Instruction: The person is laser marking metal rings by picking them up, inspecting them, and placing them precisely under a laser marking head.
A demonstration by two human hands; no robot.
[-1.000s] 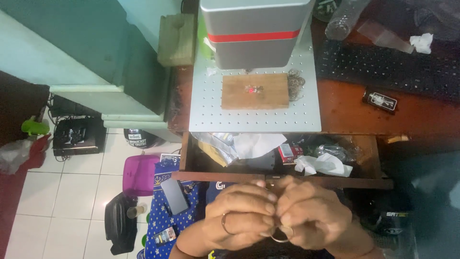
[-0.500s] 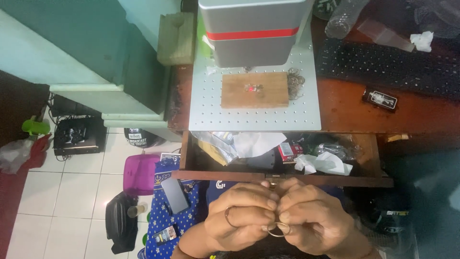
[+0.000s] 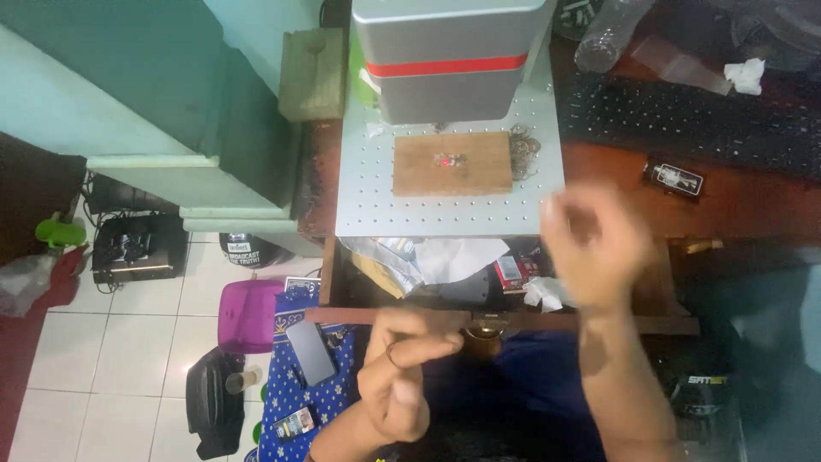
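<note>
My left hand [image 3: 402, 372] is low in front of me, below the drawer's front edge. Its thumb is pressed against the curled fingers, one finger wears a ring, and I see nothing between the fingertips. My right hand [image 3: 594, 248] is raised and blurred by motion. It hangs over the right part of the open drawer [image 3: 513, 321], just below the grey perforated plate [image 3: 368, 197]. The blur hides whether it holds anything. On the plate lies a wooden block [image 3: 453, 162] with a small red light spot, under a grey machine head with a red stripe [image 3: 449, 60].
A heap of small metal rings [image 3: 523, 150] lies right of the block. A black keyboard [image 3: 684, 120], a small black device [image 3: 674, 178] and a plastic bottle [image 3: 607, 38] are on the brown desk. The drawer holds papers and packets. A phone [image 3: 310, 351] and a purple stool [image 3: 248, 312] are lower left.
My hands were together low down, fingering a small metal ring. They have now parted: the right hand has swung up and to the right, while the left stays low.
</note>
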